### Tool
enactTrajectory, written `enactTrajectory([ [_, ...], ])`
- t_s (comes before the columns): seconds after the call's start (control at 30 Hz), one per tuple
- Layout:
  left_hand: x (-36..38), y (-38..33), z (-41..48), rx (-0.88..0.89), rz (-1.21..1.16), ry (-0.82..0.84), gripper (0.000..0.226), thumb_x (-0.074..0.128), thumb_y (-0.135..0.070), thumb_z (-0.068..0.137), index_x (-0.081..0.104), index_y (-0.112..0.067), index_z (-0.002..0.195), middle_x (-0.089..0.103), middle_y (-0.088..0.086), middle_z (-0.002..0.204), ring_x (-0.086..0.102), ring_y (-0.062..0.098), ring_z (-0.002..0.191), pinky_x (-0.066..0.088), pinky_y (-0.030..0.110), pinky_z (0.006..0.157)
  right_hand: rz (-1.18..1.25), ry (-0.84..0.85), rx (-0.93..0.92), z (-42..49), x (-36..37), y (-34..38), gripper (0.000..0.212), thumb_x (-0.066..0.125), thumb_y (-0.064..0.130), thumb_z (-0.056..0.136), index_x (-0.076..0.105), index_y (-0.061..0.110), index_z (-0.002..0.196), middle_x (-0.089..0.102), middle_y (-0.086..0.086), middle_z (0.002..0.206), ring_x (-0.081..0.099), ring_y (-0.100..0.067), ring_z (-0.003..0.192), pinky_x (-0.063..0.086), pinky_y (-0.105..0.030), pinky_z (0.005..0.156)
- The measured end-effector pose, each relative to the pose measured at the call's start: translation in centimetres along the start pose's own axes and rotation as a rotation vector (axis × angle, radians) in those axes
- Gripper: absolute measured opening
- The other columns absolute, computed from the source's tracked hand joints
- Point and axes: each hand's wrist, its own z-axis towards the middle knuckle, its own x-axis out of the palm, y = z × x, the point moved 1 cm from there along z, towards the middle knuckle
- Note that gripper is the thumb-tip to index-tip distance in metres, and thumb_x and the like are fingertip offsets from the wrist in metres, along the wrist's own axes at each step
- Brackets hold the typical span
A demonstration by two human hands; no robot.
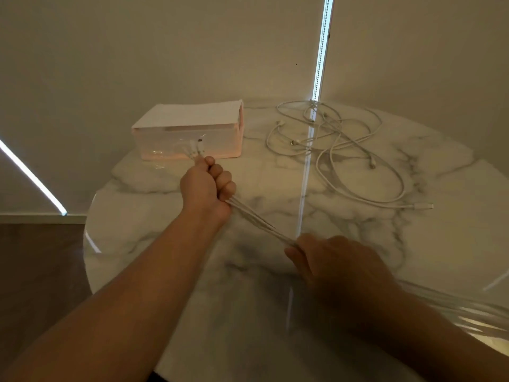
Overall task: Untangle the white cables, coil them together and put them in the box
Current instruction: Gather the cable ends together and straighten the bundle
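**Head view: 1 bundle taut between 2 hands, another tangle waiting**

The held cables (259, 224) run as a tight diagonal through the middle of the frame, with their long axis going from upper left to lower right. The left hand (208, 186) is clenched round their upper end, and the connector tips (199, 150) stick out past its knuckles toward the box (187, 133). The right hand (338, 260) has its grip closed on the same bundle lower down, though blur hides its fingers. From there the strands trail off, smeared, to the lower right edge.

The box stands just beyond the left hand, in the upper middle of the frame, so that hand is the nearer one for a drop. I cannot tell whether its white top is a lid. The loose cables (334, 133) lie in open loops on the marble surface (248, 285) at upper right, beside the box and well apart from both hands.

Coiling looks like the step in hand. The long tail is likely to call for the right hand to feed slack up toward the left fist.
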Motion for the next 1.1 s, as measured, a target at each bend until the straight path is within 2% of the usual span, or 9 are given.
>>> enactTrajectory([
  [0.1,0.1,0.1,0.2,-0.013,0.008,0.011,0.041,0.024,-0.024,0.108,0.04,-0.019,0.07,0.021,-0.008,0.047,0.016,0.006,0.034,0.015,0.019,0.029,-0.079,-0.017,-0.003,-1.1,0.0,-0.5,0.035,0.01,0.058,0.098,0.032,0.032,0.091,0.04,0.006,0.071,0.042,-0.014,0.059,0.032,-0.031,0.055],
  [0.23,-1.3,-2.1,1.9,0.023,-0.09,-0.03,0.039,0.023,-0.015,0.105,0.036,-0.019,0.069,0.02,-0.008,0.045,0.016,0.006,0.032,0.013,0.019,0.028,-0.236,-0.049,0.04,-3.3,0.0,-2.6,0.064,-0.027,0.065,0.077,0.028,0.034,0.087,0.038,0.007,0.065,0.053,-0.016,0.064,0.04,-0.032,0.058],
  [0.3,-1.5,-2.3,2.3,0.031,-0.088,-0.011,0.039,0.024,-0.015,0.105,0.036,-0.018,0.068,0.02,-0.007,0.046,0.016,0.007,0.032,0.014,0.019,0.027,-0.235,-0.069,0.049,-3.9,0.2,-3.2,0.067,-0.03,0.065,0.072,0.028,0.035,0.087,0.039,0.007,0.064,0.059,-0.014,0.067,0.044,-0.032,0.059],
  [0.57,-1.7,-1.7,2.5,-0.055,-0.14,0.044,0.041,0.026,-0.025,0.106,0.045,-0.018,0.071,0.039,-0.005,0.053,0.038,0.012,0.043,0.035,0.023,0.051,-0.194,-0.14,0.021,-3.5,-0.1,-4.2,0.039,0.009,0.063,0.091,0.036,0.035,0.084,0.041,0.011,0.075,0.056,-0.012,0.077,0.04,-0.028,0.059],
  [0.63,-1.5,-1.5,2.4,-0.087,-0.159,0.038,0.042,0.027,-0.027,0.107,0.045,-0.017,0.07,0.036,-0.005,0.052,0.034,0.011,0.04,0.034,0.021,0.046,-0.247,-0.144,-0.046,-3.0,-1.5,-3.5,0.048,0.011,0.069,0.087,0.045,0.035,0.082,0.041,0.012,0.079,0.052,-0.013,0.078,0.035,-0.027,0.06],
  [0.77,-1.0,-1.3,1.7,-0.081,-0.081,0.023,0.042,0.024,-0.027,0.108,0.041,-0.017,0.071,0.023,-0.007,0.048,0.018,0.006,0.034,0.016,0.018,0.029,-0.144,-0.017,-0.089,-0.1,-3.9,-1.6,0.079,0.004,0.082,0.074,0.051,0.032,0.113,0.052,0.013,0.111,0.052,-0.011,0.104,0.046,-0.032,0.087],
  [0.87,-0.8,-1.3,1.3,-0.058,-0.114,0.036,0.043,0.023,-0.027,0.108,0.041,-0.017,0.07,0.022,-0.007,0.048,0.017,0.006,0.033,0.014,0.019,0.028,0.076,0.034,-0.191,4.7,-3.5,0.3,0.062,0.027,0.074,0.085,0.06,0.025,0.104,0.062,0.007,0.1,0.059,-0.012,0.09,0.051,-0.036,0.082],
  [0.97,-0.7,-1.4,1.1,-0.052,-0.174,0.073,0.043,0.024,-0.027,0.108,0.041,-0.017,0.069,0.022,-0.007,0.047,0.016,0.006,0.033,0.013,0.019,0.029,0.118,0.069,-0.28,7.8,-1.7,2.6,0.037,0.043,0.059,0.095,0.049,0.025,0.082,0.054,0.004,0.081,0.055,-0.015,0.072,0.048,-0.032,0.066],
  [1.1,-0.6,-1.6,1.0,-0.069,-0.149,0.104,0.041,0.027,-0.026,0.107,0.042,-0.016,0.07,0.021,-0.007,0.047,0.016,0.006,0.033,0.013,0.018,0.028,0.218,-0.016,-0.276,10.8,-2.3,3.5,0.034,0.052,0.044,0.096,0.062,0.013,0.085,0.063,-0.001,0.077,0.059,-0.014,0.067,0.052,-0.029,0.065],
])
